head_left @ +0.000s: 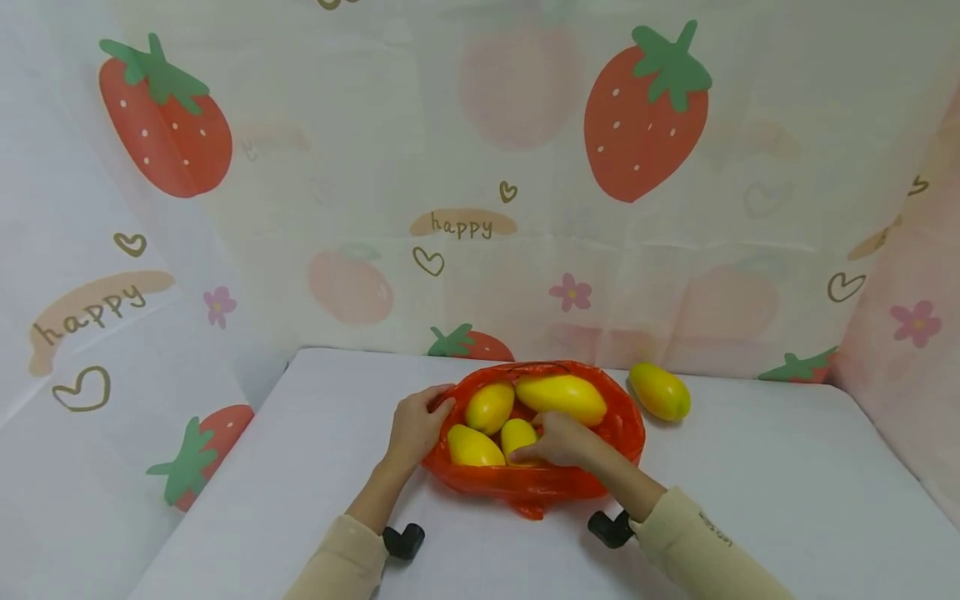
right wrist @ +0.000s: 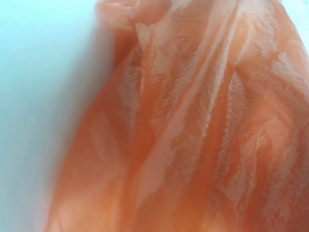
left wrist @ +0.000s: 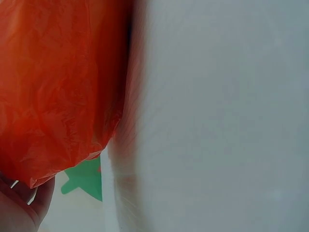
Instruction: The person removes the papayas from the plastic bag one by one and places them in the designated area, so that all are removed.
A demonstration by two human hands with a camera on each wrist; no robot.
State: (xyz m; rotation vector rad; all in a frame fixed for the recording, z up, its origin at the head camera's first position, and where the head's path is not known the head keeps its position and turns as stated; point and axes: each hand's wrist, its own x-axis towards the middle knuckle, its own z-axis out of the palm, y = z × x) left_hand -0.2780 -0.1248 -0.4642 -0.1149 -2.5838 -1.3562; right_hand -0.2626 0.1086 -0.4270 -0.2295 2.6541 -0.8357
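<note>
A red plastic bag (head_left: pixel 528 483) lies open on the table with several yellow mangoes inside. My left hand (head_left: pixel 412 429) holds the bag's left rim; in the left wrist view its fingers (left wrist: pixel 44 195) show at the edge of the red film (left wrist: pixel 58 96). Inside the opening, my right hand (head_left: pixel 564 442) grips a small mango (head_left: pixel 516 433) near the front, its thumb and fingers about the fruit. Around that one lie a front-left mango (head_left: pixel 474 447), a back-left mango (head_left: pixel 490 407) and a long mango (head_left: pixel 566 397) at the back. Wrinkled bag film (right wrist: pixel 193 121) fills most of the right wrist view.
One more mango (head_left: pixel 660 392), yellow with a greenish tint, lies on the white table (head_left: pixel 757 483) just right of the bag. Behind the table hangs a curtain (head_left: pixel 465 292) printed with strawberries. Black wrist devices (head_left: pixel 405 542) show below both forearms.
</note>
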